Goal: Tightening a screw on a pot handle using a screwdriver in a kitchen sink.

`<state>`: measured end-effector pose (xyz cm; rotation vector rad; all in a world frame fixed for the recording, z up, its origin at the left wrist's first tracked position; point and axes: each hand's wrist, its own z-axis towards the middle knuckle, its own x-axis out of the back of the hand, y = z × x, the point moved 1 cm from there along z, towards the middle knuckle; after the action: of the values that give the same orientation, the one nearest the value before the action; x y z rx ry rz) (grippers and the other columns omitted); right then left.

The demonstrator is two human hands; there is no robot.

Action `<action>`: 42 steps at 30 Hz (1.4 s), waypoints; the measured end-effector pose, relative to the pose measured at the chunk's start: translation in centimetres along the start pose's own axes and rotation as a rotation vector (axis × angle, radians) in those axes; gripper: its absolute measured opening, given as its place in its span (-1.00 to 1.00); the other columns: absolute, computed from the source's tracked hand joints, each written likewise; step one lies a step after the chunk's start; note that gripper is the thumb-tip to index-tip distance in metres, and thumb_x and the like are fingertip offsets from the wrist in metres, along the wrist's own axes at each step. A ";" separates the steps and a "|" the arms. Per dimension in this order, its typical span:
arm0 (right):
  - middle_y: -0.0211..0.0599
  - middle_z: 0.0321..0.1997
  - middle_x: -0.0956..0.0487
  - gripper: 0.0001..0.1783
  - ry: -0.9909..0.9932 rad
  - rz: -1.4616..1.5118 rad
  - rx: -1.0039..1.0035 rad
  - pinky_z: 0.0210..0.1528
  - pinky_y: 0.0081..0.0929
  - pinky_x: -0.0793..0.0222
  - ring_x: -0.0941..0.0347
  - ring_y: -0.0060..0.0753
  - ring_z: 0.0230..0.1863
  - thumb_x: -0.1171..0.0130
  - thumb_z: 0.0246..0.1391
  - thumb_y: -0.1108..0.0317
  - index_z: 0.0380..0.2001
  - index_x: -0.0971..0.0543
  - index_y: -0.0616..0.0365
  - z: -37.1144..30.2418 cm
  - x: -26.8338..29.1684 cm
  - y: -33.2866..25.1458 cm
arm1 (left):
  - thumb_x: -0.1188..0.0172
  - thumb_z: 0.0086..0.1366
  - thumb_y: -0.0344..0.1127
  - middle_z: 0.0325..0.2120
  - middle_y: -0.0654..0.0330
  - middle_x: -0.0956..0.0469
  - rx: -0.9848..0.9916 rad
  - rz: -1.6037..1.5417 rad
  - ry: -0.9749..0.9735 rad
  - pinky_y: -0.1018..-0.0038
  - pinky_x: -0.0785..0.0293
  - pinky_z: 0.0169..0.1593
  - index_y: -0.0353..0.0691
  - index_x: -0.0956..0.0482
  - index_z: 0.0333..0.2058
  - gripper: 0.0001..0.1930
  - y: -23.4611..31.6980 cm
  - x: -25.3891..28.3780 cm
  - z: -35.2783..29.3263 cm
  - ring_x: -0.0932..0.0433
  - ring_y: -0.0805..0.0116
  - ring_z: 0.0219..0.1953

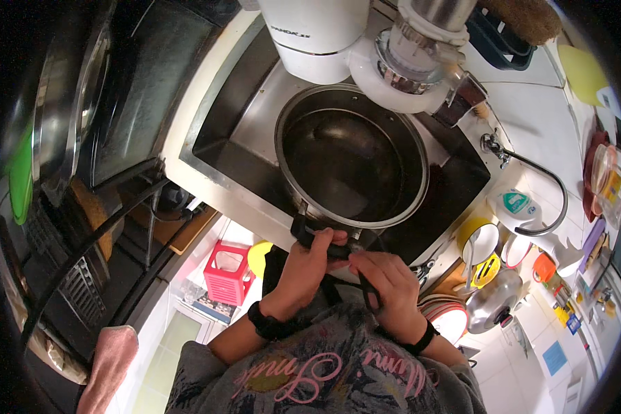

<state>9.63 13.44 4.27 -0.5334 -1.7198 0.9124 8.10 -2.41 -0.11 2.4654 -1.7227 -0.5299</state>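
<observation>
A large round metal pot [352, 117] stands over the dark steel basin, its inside dark and shiny with reflections. At the pot's near rim sits its black handle [301, 229], and my left hand [305, 269] is closed around that handle. Close beside it, my right hand [390, 283] is closed on a slim black-handled tool [370, 293] whose end sticks out below the fingers. The tool's other end is hidden at the pot handle, so its kind does not show. Both hands almost meet below the rim.
A white appliance [317, 41] with a clear round part overhangs the pot's far side. To the right are a tap [493, 143], a yellow bowl [477, 238], a steel lid [495, 297] and stacked plates [448, 321]. A red plastic stool [226, 274] stands low at left, near black racks.
</observation>
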 end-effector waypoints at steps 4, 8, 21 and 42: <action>-0.18 -0.13 -0.56 -0.55 -0.018 -0.008 0.019 -0.13 -0.29 -0.46 -0.51 -0.13 -0.14 -0.09 -0.21 0.48 -0.11 -0.53 0.17 0.2 -0.1 0.1 | 0.04 0.37 -0.19 -0.17 0.04 -0.48 0.011 -0.036 -0.022 0.43 -0.58 -0.16 -0.42 -0.43 -0.17 -0.67 -0.5 0.3 0.4 -0.51 0.30 -0.15; -0.19 -0.14 -0.56 -0.56 -0.035 -0.063 -0.001 -0.14 -0.31 -0.47 -0.50 -0.14 -0.14 -0.07 -0.20 0.50 -0.12 -0.53 0.17 0.6 0.0 -0.1 | 0.04 0.37 -0.20 -0.17 0.04 -0.48 -0.007 0.020 -0.005 0.44 -0.59 -0.16 -0.44 -0.43 -0.17 -0.66 -0.1 0.3 0.1 -0.51 0.30 -0.15; -0.15 -0.14 -0.56 -0.52 -0.044 0.001 -0.016 -0.13 -0.28 -0.46 -0.50 -0.09 -0.14 -0.11 -0.24 0.47 -0.11 -0.53 0.16 0.2 0.2 -0.9 | 0.05 0.37 -0.20 -0.19 0.06 -0.50 0.007 0.020 -0.015 0.42 -0.58 -0.15 -0.43 -0.44 -0.16 -0.66 0.0 0.1 0.1 -0.51 0.32 -0.15; -0.16 -0.18 -0.58 -0.66 0.151 0.015 -0.105 -0.20 -0.37 -0.47 -0.54 -0.15 -0.23 -0.21 -0.14 0.55 -0.18 -0.55 0.19 -1.5 -0.3 0.1 | 0.05 0.37 -0.15 -0.23 0.07 -0.53 0.016 0.090 0.056 0.42 -0.55 -0.12 -0.40 -0.49 -0.20 -0.64 0.0 -0.3 0.2 -0.51 0.33 -0.13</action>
<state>11.11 13.77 4.20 -0.6685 -1.6346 0.7759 7.93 -2.17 -0.19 2.3759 -1.8130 -0.4357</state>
